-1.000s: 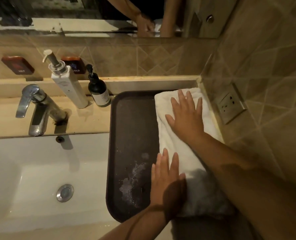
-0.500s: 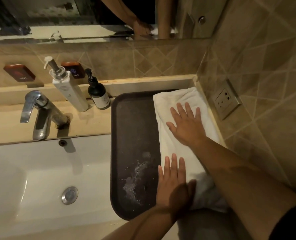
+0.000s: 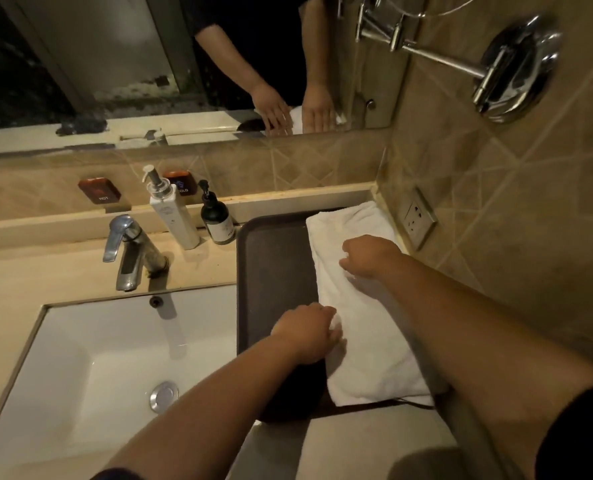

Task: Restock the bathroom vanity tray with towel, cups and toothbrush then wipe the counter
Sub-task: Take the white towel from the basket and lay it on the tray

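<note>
A folded white towel lies lengthwise along the right side of a dark tray on the vanity counter. My left hand is at the towel's left edge near the front, with its fingers curled onto the cloth. My right hand rests farther back on the towel, fingers bent down into it. The tray's left half is bare. No cups or toothbrush are in view.
Left of the tray are a white sink and a chrome faucet. A white pump bottle and a dark pump bottle stand behind. The tiled right wall holds a socket and a chrome swing-arm fitting.
Both hands lay flat on the towel with fingers spread; now their fingers are curled on it. My head has lifted, so more of the mirror and wall shows.
</note>
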The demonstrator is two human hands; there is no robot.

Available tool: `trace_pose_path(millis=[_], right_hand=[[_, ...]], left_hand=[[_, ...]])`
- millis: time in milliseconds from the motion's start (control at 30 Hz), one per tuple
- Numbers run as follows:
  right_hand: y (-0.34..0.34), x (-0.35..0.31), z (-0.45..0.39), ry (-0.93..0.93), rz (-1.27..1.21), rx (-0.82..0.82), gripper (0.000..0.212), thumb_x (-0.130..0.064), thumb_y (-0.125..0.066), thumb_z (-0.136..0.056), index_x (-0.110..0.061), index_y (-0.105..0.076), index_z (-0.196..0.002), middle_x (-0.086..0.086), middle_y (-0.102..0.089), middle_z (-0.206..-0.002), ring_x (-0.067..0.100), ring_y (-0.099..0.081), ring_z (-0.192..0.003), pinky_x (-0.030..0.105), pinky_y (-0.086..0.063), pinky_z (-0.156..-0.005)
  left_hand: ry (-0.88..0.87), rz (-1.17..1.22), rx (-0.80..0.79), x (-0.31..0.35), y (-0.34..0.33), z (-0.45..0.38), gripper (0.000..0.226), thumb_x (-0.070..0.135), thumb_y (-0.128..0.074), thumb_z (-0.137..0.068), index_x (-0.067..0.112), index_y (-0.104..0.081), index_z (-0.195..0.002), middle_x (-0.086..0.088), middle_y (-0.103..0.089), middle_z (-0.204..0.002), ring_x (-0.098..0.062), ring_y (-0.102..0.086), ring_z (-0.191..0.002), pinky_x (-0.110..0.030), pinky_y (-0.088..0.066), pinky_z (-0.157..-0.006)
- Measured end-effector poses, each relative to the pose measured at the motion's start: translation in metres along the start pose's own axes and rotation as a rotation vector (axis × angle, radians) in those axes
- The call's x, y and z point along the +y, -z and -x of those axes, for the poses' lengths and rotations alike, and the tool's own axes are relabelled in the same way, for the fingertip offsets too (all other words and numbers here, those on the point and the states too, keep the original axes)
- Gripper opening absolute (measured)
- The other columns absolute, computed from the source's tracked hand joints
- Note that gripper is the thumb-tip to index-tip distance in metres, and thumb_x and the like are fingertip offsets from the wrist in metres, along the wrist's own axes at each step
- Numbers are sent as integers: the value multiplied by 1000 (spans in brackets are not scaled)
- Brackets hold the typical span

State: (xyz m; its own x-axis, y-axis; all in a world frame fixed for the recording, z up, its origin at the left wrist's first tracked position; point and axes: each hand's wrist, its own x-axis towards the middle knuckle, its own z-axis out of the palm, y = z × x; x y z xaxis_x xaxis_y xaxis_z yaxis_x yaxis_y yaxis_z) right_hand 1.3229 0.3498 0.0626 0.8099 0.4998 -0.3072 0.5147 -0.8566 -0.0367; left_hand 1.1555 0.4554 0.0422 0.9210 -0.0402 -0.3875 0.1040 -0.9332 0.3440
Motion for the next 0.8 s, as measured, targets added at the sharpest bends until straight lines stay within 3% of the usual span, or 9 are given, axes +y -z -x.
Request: trace_pose_path(millis=[67,167,233,333,433,567,800], right_hand=[[9,-7,16,-4,-7,-29,39,-43,-47,-97,-17,-56,-125,5,-60,-128,21,-58,-102,33,-43,-90],[7,-17,48,-5,-14,-28,25,-42,-50,-96,-18,-57,-97,2,-63,-103,14,-52,-77,29,-39,-74],[4,-23,72,-6,-24,-42,23,-42,-51,-95,-19,-55,-93,0,-58,-96,15,-51,-76,29,-37,-72],[-5,-38,115,-80,-62,-50,25,-42,-52,-93,-17,-58,-96,3,-62,-106,21,-53,-87,30,-36,-72],[-21,-56,162,-184,-91,-37,33,-44,-52,-92,-17,-60,-110,4,-61,-117,24,-55,-101,31,-39,-77],[-52,-99,237,-351,-189,6,42,-45,-53,-90,-22,-55,-124,3,-58,-126,24,-55,-109,33,-42,-79],[-109,-160,372,-579,-238,56,61,-56,-52,-85,-25,-43,-137,8,-52,-129,30,-53,-114,42,-46,-90]], left_hand=[[13,-5,16,-11,21,3,34,45,-45,-97,21,-57,-118,-3,-64,-110,-23,-63,-94,-47,-52,-90],[8,-51,84,-29,41,7,24,44,-51,-96,25,-58,-109,2,-65,-103,-15,-61,-86,-39,-54,-85],[3,-94,85,-40,46,11,22,44,-53,-95,26,-57,-107,1,-65,-105,-15,-60,-88,-39,-53,-85],[-73,-169,61,-53,45,25,31,46,-52,-95,22,-58,-114,1,-65,-108,-17,-60,-91,-36,-51,-81],[-194,-210,85,-60,38,47,31,48,-55,-93,23,-60,-110,2,-65,-100,-14,-58,-83,-32,-46,-69],[-342,-205,83,-63,23,93,27,50,-57,-91,25,-59,-100,4,-63,-92,-12,-59,-79,-37,-55,-75],[-583,-320,0,-32,-23,174,51,54,-51,-88,19,-53,-125,-9,-59,-123,-31,-59,-107,-43,-51,-84]])
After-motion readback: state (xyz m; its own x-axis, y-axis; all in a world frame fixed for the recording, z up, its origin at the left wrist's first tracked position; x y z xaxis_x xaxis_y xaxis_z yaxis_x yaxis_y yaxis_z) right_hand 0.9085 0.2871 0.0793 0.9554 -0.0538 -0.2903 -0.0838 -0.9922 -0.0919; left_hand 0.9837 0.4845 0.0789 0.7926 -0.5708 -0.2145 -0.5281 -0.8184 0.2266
